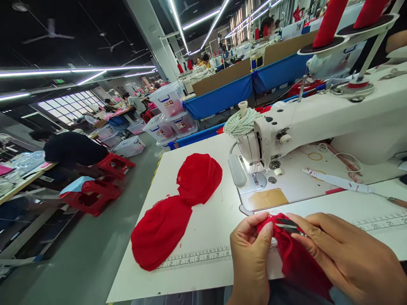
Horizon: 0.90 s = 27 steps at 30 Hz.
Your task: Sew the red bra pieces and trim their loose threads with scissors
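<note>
My left hand (251, 254) pinches the upper edge of a piece of red fabric (292, 254) at the front of the table. In my right hand (340, 250) is a pair of small thread snips (288, 225); their two blades point left at the fabric edge beside my left thumb. The red fabric hangs down between both hands, its lower part blurred. Two more red fabric pieces, one rounded (200, 178) and one longer (160, 233), lie touching each other on the white table at left.
A white sewing machine (302, 123) stands behind my hands, carrying a bundle of pale cord (241, 123). A white strip (337, 181) and a wooden-handled tool (397, 202) lie right. A printed ruler (203, 257) runs along the table front. Plastic bins (168, 99) stand beyond.
</note>
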Each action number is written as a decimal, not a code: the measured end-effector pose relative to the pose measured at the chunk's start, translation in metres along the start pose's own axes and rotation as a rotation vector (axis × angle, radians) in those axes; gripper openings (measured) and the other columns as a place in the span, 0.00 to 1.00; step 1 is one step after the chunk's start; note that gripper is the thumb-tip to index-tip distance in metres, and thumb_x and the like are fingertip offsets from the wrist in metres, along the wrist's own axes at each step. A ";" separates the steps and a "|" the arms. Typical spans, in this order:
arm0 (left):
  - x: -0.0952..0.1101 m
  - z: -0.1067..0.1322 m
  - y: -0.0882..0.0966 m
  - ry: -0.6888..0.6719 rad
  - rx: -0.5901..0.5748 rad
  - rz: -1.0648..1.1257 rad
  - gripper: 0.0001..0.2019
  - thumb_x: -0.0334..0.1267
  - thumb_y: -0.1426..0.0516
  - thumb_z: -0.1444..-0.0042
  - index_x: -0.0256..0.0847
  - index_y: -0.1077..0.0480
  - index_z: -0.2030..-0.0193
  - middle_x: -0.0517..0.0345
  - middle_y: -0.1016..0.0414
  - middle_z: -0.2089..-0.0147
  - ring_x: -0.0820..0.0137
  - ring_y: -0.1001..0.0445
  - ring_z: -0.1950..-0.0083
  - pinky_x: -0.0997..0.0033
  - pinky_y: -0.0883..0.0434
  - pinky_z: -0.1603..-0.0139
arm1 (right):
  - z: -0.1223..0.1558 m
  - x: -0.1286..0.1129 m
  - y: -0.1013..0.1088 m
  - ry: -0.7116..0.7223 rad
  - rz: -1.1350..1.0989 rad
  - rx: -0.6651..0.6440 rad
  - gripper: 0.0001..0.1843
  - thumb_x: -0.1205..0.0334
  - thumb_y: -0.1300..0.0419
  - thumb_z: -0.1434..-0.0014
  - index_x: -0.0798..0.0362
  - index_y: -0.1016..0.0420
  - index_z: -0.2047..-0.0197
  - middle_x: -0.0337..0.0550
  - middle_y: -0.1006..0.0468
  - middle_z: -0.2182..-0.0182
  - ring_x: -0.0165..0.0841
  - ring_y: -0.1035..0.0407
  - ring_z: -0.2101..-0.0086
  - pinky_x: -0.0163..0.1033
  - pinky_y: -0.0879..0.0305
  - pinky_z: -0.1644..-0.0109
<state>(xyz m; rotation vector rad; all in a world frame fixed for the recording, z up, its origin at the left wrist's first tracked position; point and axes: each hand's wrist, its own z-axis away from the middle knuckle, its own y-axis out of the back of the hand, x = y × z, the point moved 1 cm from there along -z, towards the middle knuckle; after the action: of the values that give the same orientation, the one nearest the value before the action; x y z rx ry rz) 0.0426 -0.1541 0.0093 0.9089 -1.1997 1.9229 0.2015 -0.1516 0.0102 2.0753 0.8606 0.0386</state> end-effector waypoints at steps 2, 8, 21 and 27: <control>0.000 0.001 0.000 -0.022 -0.003 -0.023 0.13 0.39 0.28 0.58 0.38 0.19 0.65 0.52 0.17 0.65 0.69 0.21 0.63 0.73 0.25 0.58 | -0.004 -0.001 0.002 0.010 -0.008 0.005 0.19 0.54 0.52 0.31 0.47 0.22 0.48 0.41 0.21 0.70 0.32 0.27 0.74 0.35 0.32 0.76; 0.000 0.003 0.000 -0.055 -0.008 -0.088 0.12 0.40 0.29 0.58 0.39 0.18 0.65 0.51 0.16 0.66 0.66 0.21 0.64 0.72 0.25 0.60 | -0.008 -0.005 0.002 0.001 -0.018 0.022 0.19 0.55 0.52 0.30 0.48 0.22 0.48 0.41 0.21 0.71 0.32 0.27 0.75 0.35 0.32 0.76; -0.003 0.002 -0.002 0.011 -0.004 -0.021 0.15 0.41 0.27 0.61 0.37 0.19 0.66 0.50 0.17 0.66 0.65 0.21 0.63 0.69 0.25 0.58 | 0.001 -0.003 -0.011 -0.228 -0.467 -0.024 0.13 0.54 0.43 0.34 0.43 0.29 0.48 0.40 0.21 0.61 0.33 0.23 0.65 0.31 0.25 0.64; -0.008 0.005 -0.004 0.052 -0.064 -0.035 0.16 0.41 0.27 0.60 0.36 0.19 0.65 0.48 0.17 0.64 0.63 0.21 0.61 0.66 0.25 0.55 | -0.008 -0.025 -0.015 -0.531 -0.651 0.075 0.13 0.53 0.43 0.36 0.47 0.28 0.71 0.35 0.29 0.78 0.29 0.35 0.78 0.31 0.36 0.76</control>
<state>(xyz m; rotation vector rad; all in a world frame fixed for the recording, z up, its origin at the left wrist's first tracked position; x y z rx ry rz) 0.0506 -0.1588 0.0061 0.8353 -1.2005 1.8587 0.1715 -0.1556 0.0113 1.6512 1.1505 -0.8615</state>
